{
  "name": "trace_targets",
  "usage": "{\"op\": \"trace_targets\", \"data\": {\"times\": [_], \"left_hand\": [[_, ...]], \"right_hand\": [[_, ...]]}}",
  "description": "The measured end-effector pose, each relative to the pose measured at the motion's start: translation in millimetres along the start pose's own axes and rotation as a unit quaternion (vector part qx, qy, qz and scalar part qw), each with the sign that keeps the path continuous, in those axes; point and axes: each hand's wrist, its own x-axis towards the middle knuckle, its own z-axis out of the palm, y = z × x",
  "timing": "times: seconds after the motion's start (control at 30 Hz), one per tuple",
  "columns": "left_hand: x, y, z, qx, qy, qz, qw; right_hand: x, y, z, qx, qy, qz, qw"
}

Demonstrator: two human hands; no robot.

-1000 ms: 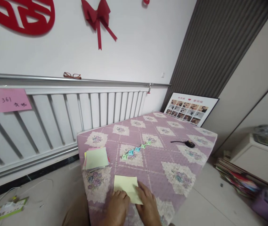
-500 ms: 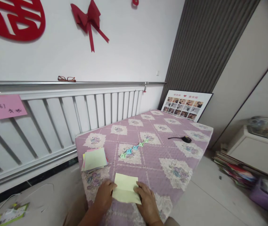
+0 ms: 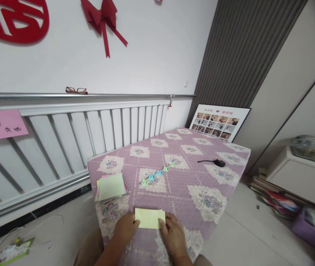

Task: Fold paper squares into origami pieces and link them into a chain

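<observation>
A sheet of pale yellow paper (image 3: 150, 218), folded over into a wide rectangle, is held low over the near end of the table. My left hand (image 3: 126, 226) pinches its left edge, thumb on top. At the right edge my right hand (image 3: 172, 232) grips it the same way, with the thumb on the near corner. Beyond the left hand lies a stack of coloured paper sheets (image 3: 111, 187), a pale green one uppermost. Several small folded paper pieces (image 3: 159, 173), green and blue, form a slanting row on the cloth.
A purple floral tablecloth (image 3: 174, 190) covers the table. Toward the right rests a black tape measure (image 3: 219, 163) with its strap out. A white radiator (image 3: 104, 131) runs along the left side, glasses (image 3: 76, 91) on the pipe above. A photo board (image 3: 220, 122) leans behind the table.
The yellow paper had a crease across it and its far part stood out beyond; now it is folded into a shorter rectangle. Both hands stay at its sides.
</observation>
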Motion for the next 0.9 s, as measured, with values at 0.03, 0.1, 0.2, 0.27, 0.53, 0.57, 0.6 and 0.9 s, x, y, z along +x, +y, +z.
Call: {"op": "trace_targets", "data": {"times": [0.03, 0.1, 0.2, 0.27, 0.53, 0.57, 0.6, 0.9], "left_hand": [[0.6, 1.2, -0.5, 0.005, 0.002, -0.008, 1.000], [1.9, 3.0, -1.1, 0.015, 0.006, -0.023, 1.000], [2.7, 4.7, -2.3, 0.025, 0.006, -0.036, 0.999], [2.3, 5.6, -3.2, 0.029, 0.005, -0.039, 0.999], [2.7, 5.7, -2.6, 0.037, 0.003, -0.044, 0.998], [3.2, 5.3, -2.4, 0.037, 0.002, -0.044, 0.998], [3.6, 5.0, -2.4, 0.037, 0.001, -0.043, 0.998], [-3.0, 5.8, 1.3, 0.033, 0.031, -0.044, 0.998]], "right_hand": [[0.9, -0.8, 1.2, -0.013, 0.006, 0.016, 1.000], [2.1, -1.7, 4.0, -0.036, 0.020, 0.043, 0.998], [2.7, -1.3, 7.8, -0.056, 0.033, 0.062, 0.996], [2.8, -1.0, 9.3, -0.069, 0.034, 0.065, 0.995], [3.9, -2.9, 10.5, -0.110, 0.027, 0.079, 0.990], [4.0, -3.2, 10.6, -0.112, 0.027, 0.081, 0.990], [4.1, -3.4, 10.7, -0.113, 0.027, 0.082, 0.990], [3.6, -4.2, 10.6, -0.121, 0.021, 0.086, 0.989]]}}
